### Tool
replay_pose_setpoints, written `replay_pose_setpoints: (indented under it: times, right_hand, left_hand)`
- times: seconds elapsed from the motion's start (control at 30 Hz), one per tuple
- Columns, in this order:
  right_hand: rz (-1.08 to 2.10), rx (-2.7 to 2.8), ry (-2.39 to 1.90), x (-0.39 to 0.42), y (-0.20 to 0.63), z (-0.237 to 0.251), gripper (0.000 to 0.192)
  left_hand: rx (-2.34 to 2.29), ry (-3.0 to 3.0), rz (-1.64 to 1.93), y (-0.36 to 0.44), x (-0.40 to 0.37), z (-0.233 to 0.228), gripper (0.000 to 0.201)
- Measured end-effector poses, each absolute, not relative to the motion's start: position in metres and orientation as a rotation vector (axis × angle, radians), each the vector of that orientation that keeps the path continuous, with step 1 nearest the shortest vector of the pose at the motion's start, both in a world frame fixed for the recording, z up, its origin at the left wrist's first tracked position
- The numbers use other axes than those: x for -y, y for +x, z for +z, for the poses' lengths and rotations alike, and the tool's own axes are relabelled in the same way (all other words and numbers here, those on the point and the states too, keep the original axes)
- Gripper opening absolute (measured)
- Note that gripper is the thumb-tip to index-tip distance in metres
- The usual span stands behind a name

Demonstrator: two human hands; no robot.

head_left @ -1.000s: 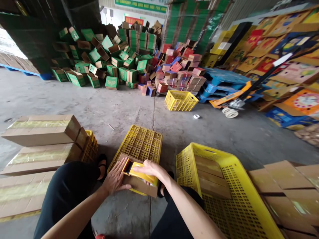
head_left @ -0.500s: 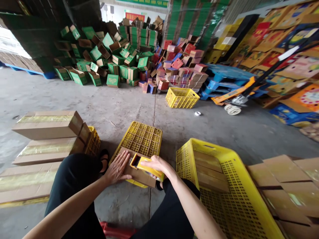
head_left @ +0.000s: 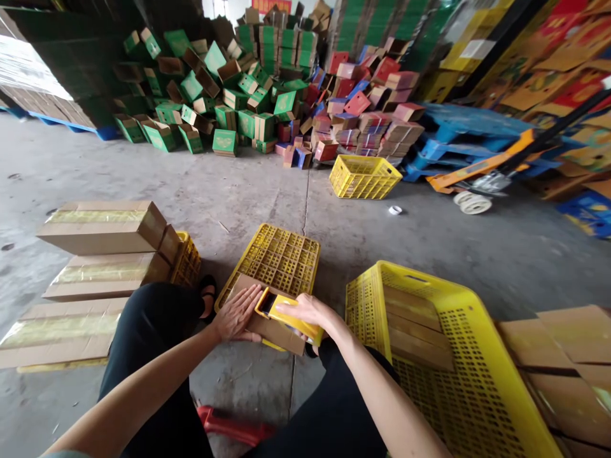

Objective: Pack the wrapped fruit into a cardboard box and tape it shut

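Note:
A flat brown cardboard box (head_left: 277,332) lies on an upturned yellow crate (head_left: 281,257) between my knees. My left hand (head_left: 238,313) presses flat on the box's left end, fingers spread. My right hand (head_left: 305,310) grips a yellow tape dispenser (head_left: 286,310) that rests on the box top, its open end toward my left hand.
A yellow crate (head_left: 458,331) holding flat cartons stands at my right, with more cartons (head_left: 563,356) beyond it. Taped cartons (head_left: 102,226) are stacked on a crate at my left. Farther off: a yellow basket (head_left: 365,176), a tape roll (head_left: 394,210), a pallet jack (head_left: 477,184), heaps of green and red boxes (head_left: 248,95).
The dispenser under my right hand has slid a little along the box. My left hand stays flat on it. The camera has tipped down and slightly left.

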State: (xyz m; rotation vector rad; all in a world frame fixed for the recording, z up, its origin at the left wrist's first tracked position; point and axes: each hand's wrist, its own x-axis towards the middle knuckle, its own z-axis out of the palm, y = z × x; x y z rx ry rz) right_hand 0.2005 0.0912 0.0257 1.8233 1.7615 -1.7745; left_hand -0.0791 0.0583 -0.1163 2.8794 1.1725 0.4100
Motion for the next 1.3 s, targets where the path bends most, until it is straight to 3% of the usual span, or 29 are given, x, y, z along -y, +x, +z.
replay_pose_setpoints:
  times: [0.6, 0.9, 1.1, 1.2, 1.3]
  right_hand:
    - [-1.588, -1.703, 1.925, -0.08, 0.221, 0.042, 0.048]
    - [-1.59, -1.681, 1.92, -0.088, 0.217, 0.038, 0.048]
    - [-1.671, -1.699, 1.907, -0.09, 0.181, 0.034, 0.051]
    - [-1.583, -1.717, 1.89, -0.092, 0.17, 0.031, 0.05]
    - [-1.629, -1.666, 1.938, -0.09, 0.173, 0.033, 0.052]
  left_hand:
    - [-1.165, 2.869, 0.467, -0.069, -0.055, -0.121, 0.13]
    - [-0.912, 2.855, 0.392, -0.061, -0.071, -0.117, 0.114]
    - [-0.803, 2.853, 0.302, -0.097, -0.092, -0.114, 0.125]
    - [-0.903, 2.835, 0.327, -0.095, -0.081, -0.117, 0.135]
    - [-1.037, 2.793, 0.434, -0.083, -0.066, -0.119, 0.133]
